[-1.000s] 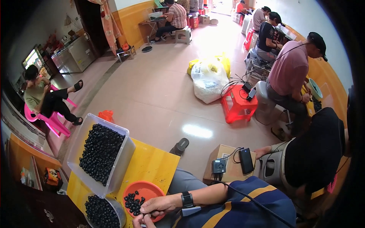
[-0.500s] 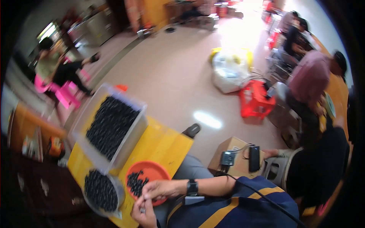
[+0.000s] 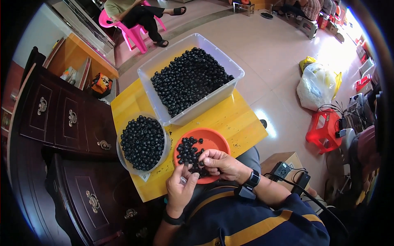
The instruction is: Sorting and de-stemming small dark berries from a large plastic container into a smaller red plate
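Black piece (image 3: 201, 163): small and rounded, held above the orange bowl; it shows no clear long axis, and which way its hole faces is too small to tell.
Right hand (image 3: 223, 165): reaches leftward, thumb and forefinger nearly together, pinching the piece.
Left hand (image 3: 182, 191): points up toward the bowl, thumb and forefinger slightly parted; a small pale object (image 3: 183, 180) shows among the fingers, though whether they grip it cannot be told.
Wrists: a black watch (image 3: 253, 178) on the right, a black band (image 3: 173, 218) on the left.
Orange bowl (image 3: 217, 142): round, under the fingertips, loose black pieces (image 3: 188, 151) gathered mostly in its left half.
Round tub (image 3: 168, 148): clear, left of the bowl, filled with similar pieces.
Rectangular bin (image 3: 205, 108): translucent, beyond the bowl, long axis rising from lower left to upper right, piled with more.
Yellow table (image 3: 248, 126): under all three containers.
Left side: dark wooden drawers (image 3: 88, 190).
Right side: a cardboard box (image 3: 283, 160), farther off a red stool (image 3: 324, 127).
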The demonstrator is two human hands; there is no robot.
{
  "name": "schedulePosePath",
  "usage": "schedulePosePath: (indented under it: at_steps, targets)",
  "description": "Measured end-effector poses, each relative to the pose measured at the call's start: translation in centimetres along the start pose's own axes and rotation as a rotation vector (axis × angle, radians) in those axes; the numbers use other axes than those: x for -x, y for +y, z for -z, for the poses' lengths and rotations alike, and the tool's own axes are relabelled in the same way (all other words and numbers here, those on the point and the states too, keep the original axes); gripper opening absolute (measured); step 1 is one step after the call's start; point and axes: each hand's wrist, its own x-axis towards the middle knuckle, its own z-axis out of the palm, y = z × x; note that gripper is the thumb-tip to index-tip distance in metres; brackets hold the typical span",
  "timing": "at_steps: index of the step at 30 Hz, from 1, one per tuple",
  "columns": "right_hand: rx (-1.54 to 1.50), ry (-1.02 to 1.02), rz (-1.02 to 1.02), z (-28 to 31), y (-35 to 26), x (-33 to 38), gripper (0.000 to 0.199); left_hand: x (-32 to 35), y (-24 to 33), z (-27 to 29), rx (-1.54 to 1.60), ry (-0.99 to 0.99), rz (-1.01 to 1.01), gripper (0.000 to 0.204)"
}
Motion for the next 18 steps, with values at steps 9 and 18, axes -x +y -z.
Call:
schedulePosePath:
  at_steps: [9,18]
  targets:
    - [-0.085,-0.035,-0.015,0.5,0.1,0.2,0.014,-1.1,-0.1,1.0,-0.028,-0.24,0.022,0.016]
    - [-0.033,-0.008,-0.06,0.1,0.3,0.3,0.012,-2.1,1.6,0.1,-0.106,-0.202,-0.045,0.027]
